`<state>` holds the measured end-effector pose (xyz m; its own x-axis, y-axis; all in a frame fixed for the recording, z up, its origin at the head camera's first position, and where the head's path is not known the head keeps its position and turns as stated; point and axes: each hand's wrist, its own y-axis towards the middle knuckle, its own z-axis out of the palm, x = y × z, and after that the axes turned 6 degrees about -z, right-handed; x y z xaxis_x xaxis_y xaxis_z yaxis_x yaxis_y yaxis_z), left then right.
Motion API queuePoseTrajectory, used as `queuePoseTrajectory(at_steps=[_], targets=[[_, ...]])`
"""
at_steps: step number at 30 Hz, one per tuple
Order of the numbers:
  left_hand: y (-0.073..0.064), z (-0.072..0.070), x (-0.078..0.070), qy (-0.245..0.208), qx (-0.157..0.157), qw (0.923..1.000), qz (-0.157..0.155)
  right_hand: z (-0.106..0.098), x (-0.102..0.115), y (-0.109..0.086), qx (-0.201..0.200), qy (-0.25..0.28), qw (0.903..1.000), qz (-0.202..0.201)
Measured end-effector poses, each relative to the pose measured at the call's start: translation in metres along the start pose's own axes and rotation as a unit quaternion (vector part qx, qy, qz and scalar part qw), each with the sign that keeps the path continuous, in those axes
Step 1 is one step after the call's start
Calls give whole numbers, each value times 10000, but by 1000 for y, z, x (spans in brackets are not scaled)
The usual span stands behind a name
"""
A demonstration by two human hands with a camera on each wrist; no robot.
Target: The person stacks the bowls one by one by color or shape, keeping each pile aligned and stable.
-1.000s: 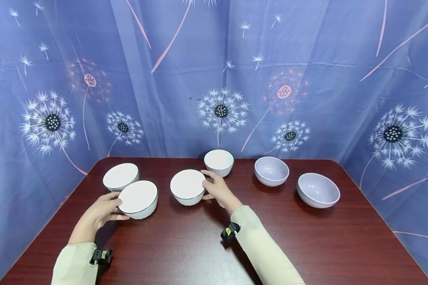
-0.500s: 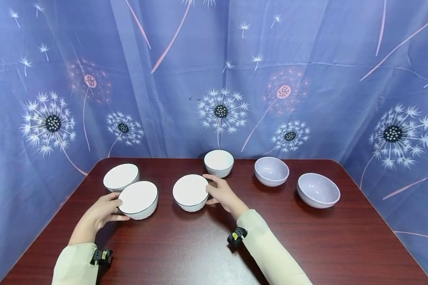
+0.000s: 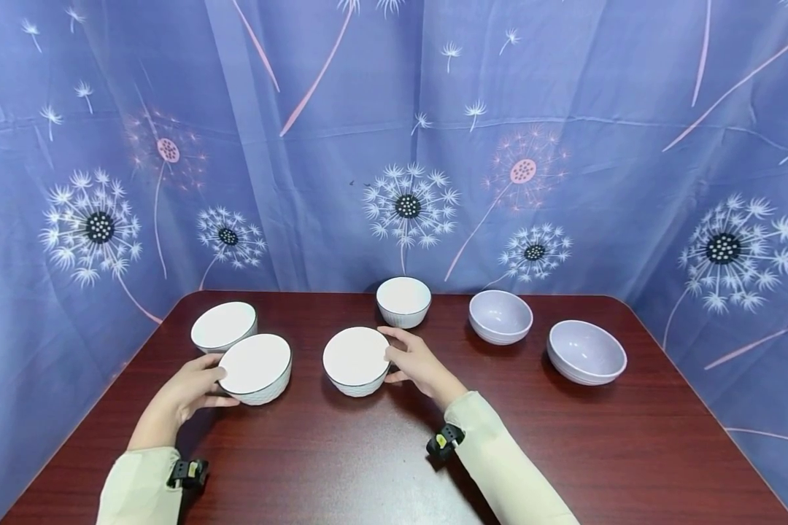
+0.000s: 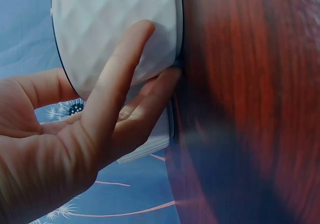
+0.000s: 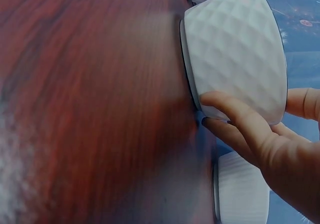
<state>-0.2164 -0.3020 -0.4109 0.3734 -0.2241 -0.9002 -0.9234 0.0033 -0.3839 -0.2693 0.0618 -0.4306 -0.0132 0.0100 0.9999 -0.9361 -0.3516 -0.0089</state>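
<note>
My left hand [image 3: 193, 390] grips the left side of a white bowl [image 3: 256, 364], thumb at the rim and fingers against the outer wall. The left wrist view shows that wall's quilted diamond pattern [image 4: 120, 13]. My right hand [image 3: 420, 363] holds another white bowl [image 3: 356, 359] by its right side, thumb over the dark rim. In the right wrist view its fingers lie low on the quilted bowl [image 5: 235, 58]. Both bowls stand upright at the table surface; whether their feet touch it fully I cannot tell.
Another white bowl [image 3: 225, 325] stands just behind the left-hand bowl. A ribbed white bowl [image 3: 403, 302] is at the back middle. Two pale lavender bowls [image 3: 500, 317] stand to the right on the dark red wooden table [image 3: 341, 467]. A blue dandelion curtain [image 3: 328, 182] hangs behind.
My right hand has brought its white bowl toward the front and slightly right, away from the back edge. My left hand and its bowl have stayed in place.
</note>
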Motion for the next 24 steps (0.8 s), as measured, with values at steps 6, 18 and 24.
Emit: queuePoseTrajectory(at_steps=[6, 18, 24], targets=[[1, 0, 1, -25, 19, 10000, -18, -5, 2, -4, 326, 163, 9993, 55], [2, -1, 1, -94, -114, 9999, 71, -10, 5, -7, 639, -117, 9979, -72], [2, 0, 2, -151, -183, 9997, 101, -11, 2, -7, 800, -390, 9949, -485]])
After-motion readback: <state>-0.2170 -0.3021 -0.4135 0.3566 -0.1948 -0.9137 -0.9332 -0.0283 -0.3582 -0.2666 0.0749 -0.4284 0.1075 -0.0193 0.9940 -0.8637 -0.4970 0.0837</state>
